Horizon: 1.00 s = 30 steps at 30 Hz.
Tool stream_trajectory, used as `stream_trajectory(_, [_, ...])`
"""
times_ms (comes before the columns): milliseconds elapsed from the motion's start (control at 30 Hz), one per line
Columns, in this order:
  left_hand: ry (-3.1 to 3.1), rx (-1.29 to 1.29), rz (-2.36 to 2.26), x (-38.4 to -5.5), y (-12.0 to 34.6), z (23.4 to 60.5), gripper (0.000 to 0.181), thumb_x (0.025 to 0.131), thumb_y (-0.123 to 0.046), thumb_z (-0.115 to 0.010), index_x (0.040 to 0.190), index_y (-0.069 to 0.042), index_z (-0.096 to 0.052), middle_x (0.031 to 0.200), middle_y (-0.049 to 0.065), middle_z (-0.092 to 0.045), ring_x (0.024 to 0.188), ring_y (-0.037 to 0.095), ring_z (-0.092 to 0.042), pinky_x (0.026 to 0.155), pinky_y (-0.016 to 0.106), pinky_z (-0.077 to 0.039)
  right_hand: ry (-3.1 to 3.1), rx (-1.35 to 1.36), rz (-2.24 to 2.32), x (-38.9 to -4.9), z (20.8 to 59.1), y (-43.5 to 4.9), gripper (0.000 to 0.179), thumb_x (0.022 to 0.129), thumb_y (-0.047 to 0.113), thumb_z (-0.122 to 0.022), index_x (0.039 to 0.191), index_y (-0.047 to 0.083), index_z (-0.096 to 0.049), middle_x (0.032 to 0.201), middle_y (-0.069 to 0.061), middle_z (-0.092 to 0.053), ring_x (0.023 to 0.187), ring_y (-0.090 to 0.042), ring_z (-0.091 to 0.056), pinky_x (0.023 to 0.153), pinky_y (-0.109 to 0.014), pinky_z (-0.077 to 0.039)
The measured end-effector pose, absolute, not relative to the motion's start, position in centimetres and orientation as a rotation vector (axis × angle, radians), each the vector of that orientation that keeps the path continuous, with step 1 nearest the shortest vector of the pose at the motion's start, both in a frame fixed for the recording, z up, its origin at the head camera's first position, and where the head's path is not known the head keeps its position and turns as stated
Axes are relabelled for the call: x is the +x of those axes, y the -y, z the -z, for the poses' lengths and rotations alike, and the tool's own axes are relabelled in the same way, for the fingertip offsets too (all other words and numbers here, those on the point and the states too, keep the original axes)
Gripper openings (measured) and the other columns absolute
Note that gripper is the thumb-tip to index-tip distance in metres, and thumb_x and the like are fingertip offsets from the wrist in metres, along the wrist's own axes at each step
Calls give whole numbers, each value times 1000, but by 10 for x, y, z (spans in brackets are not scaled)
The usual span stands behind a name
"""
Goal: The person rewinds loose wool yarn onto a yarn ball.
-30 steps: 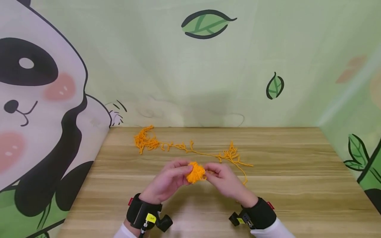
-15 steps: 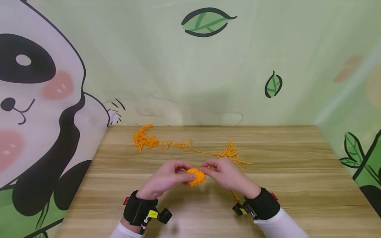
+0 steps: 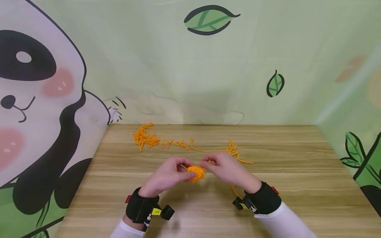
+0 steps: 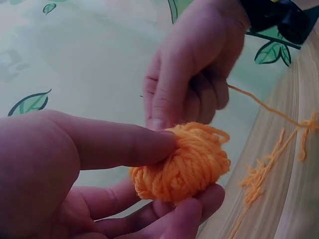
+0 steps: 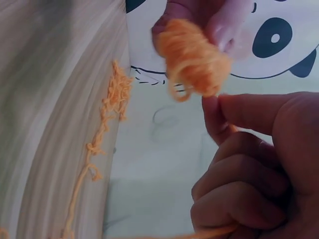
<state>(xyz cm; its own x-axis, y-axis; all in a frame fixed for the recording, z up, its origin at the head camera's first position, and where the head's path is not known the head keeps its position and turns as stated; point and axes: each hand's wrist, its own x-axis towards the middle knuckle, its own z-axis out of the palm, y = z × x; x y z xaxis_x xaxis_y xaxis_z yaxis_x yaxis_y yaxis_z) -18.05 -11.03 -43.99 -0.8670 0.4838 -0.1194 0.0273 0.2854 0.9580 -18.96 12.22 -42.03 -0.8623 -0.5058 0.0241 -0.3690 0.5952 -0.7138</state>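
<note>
A small ball of orange yarn (image 3: 195, 174) is held above the table by my left hand (image 3: 170, 174), thumb on one side and fingers round the other. In the left wrist view the wound strands of the yarn ball (image 4: 187, 162) show, with a loose loop at its upper edge. My right hand (image 3: 229, 168) is just right of the ball, pinching the yarn strand between thumb and forefinger right at the ball's edge. Its other fingers curl in, and a strand (image 4: 259, 102) trails out from them toward the table.
Loose orange yarn lies along the back of the wooden table (image 3: 282, 198): a tangled heap (image 3: 146, 137) at the left, a thin knotted stretch, and a branching tuft (image 3: 231, 148) behind my right hand. A printed cloth backdrop (image 3: 148, 66) rises directly behind the table.
My right hand has shifted from the ball's right side to its upper right edge. The left hand has turned the ball, and its thumb now lies lower across it.
</note>
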Motion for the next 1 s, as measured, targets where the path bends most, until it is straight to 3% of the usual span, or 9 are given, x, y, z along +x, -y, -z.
stream_trajectory(167, [-2316,426,-1568,-182,108,442,25,86,-27,-78,104,-12,-68,92,2,-71,81,22,-65,73,37,-53,-2697,-738,1139,-188,413,-118,15,100,30,-61,98,20,-72,66,9,-57,47,-7,-37,48,-24,-34])
stream_trajectory(433, [-2331,294,-1793,-186,103,445,15,88,-19,-75,99,-10,-68,86,7,-69,73,24,-63,64,34,-54,-2836,-856,1163,-166,409,-105,11,99,25,-63,102,19,-71,52,12,-37,41,-4,-29,42,-19,-25])
stream_trajectory(567, [-2166,217,-2034,-187,100,446,16,88,-14,-75,97,-2,-67,88,14,-69,76,28,-66,70,36,-59,-2920,-929,1170,-155,412,-99,9,97,22,-65,100,17,-71,54,12,-38,43,-4,-31,42,-19,-24])
stream_trajectory(733, [-1960,124,-2212,-186,100,444,28,89,-21,-75,100,3,-66,95,17,-69,82,30,-65,82,41,-58,-2970,-979,1244,-148,421,-95,5,95,18,-67,97,18,-72,56,12,-35,44,-3,-29,44,-18,-22])
stream_trajectory(1000, [-1772,67,-2347,-184,97,441,26,91,-19,-73,101,3,-64,96,11,-68,83,23,-64,80,30,-57,-2875,-927,1438,-142,432,-92,7,97,21,-66,95,19,-72,51,15,-27,40,0,-24,43,-16,-18])
